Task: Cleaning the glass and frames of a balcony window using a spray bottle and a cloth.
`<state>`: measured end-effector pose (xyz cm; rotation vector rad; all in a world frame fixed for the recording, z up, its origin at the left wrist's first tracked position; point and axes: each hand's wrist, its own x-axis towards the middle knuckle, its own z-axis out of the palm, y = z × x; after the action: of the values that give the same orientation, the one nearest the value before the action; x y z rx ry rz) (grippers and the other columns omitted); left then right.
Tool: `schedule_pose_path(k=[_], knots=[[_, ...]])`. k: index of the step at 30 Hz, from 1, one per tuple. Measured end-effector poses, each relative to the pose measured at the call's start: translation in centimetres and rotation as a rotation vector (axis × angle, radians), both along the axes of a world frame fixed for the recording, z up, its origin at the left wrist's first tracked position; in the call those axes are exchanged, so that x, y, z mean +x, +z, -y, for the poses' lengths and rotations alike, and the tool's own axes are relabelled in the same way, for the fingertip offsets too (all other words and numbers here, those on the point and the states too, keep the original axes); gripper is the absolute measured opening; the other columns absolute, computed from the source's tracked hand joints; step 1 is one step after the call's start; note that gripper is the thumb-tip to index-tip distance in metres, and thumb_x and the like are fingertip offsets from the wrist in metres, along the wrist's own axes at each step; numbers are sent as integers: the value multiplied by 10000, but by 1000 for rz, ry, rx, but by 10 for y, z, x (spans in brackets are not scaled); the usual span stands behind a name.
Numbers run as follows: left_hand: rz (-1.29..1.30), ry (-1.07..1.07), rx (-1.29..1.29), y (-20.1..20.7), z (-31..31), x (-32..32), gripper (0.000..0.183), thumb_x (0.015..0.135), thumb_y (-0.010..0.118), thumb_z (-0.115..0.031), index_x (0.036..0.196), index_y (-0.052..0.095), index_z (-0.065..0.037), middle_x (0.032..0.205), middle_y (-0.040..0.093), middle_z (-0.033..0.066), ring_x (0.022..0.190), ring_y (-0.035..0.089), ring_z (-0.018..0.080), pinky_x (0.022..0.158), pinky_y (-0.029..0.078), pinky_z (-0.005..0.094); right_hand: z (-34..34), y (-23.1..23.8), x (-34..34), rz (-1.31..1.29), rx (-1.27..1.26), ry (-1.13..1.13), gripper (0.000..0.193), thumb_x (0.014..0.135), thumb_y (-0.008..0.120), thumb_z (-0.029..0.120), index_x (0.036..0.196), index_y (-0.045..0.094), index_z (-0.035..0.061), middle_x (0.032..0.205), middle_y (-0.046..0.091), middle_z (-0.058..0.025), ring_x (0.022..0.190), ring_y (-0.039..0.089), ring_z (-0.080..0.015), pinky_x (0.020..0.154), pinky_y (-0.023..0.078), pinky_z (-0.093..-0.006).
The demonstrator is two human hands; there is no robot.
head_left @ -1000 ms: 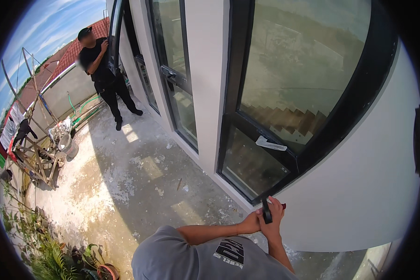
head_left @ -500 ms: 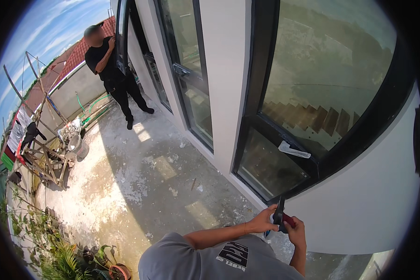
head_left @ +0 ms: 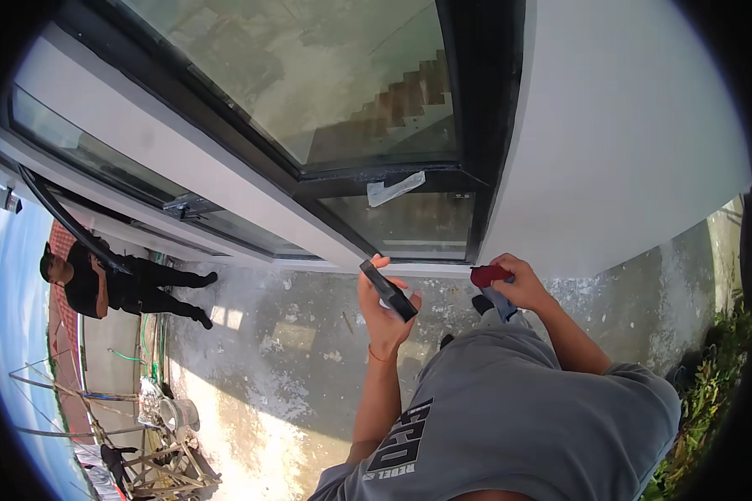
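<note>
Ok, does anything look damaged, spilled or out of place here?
Yes: a whitish, handle-like strip slants across the straight dark crossbar of the near window, so it looks askew. The concrete floor is unevenly pale-blotched, as if stained or worn.

Pale wall [head_left: 618, 142] beside a black-framed window [head_left: 334, 100], patchy concrete floor [head_left: 322, 359] part in shadow [head_left: 259, 334], part in sunlight [head_left: 242, 434]
</note>
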<state>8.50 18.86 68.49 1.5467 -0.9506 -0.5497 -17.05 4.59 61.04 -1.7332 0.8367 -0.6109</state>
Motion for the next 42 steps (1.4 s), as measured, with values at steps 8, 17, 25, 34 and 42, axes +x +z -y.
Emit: schedule_pose_path(k=[8,17,25,34,42], knots=[[940,-95,-33,34,111,4,343,713,825,-267,972,749,-55,1521,416,246,1470,305,462,1195,237,581,56,11,28,180,76,253,229,781,684,75,985,726,-20,1181,681,-116,1002,664,-227,879,530,-347],[858,35,36,23,165,-23,271,636,819,-188,841,750,-25,1250,548,254,1197,497,419,1035,398,498,121,-14,33,-91,21,624,339,787,674,151,1074,715,-23,1104,712,-146,996,690,-257,896,542,-357],[892,175,-1,12,169,-32,281,610,833,-202,770,715,-3,1194,539,283,1149,507,421,976,429,484,128,-22,42,-282,20,850,390,781,696,263,1065,727,-3,1044,714,-163,973,677,-287,857,529,-373],[993,133,101,16,167,-28,261,595,840,-213,777,733,-59,1177,554,257,1131,494,400,951,421,483,108,-38,-14,-249,157,562,405,779,710,277,1046,731,-27,1024,709,-160,942,668,-284,819,524,-372],[986,63,39,6,171,-12,317,571,901,-238,828,764,-113,1191,506,163,1158,480,347,964,402,475,91,-41,-34,-308,163,401,313,820,688,168,1065,725,-23,1117,692,-153,1013,660,-265,896,526,-369]])
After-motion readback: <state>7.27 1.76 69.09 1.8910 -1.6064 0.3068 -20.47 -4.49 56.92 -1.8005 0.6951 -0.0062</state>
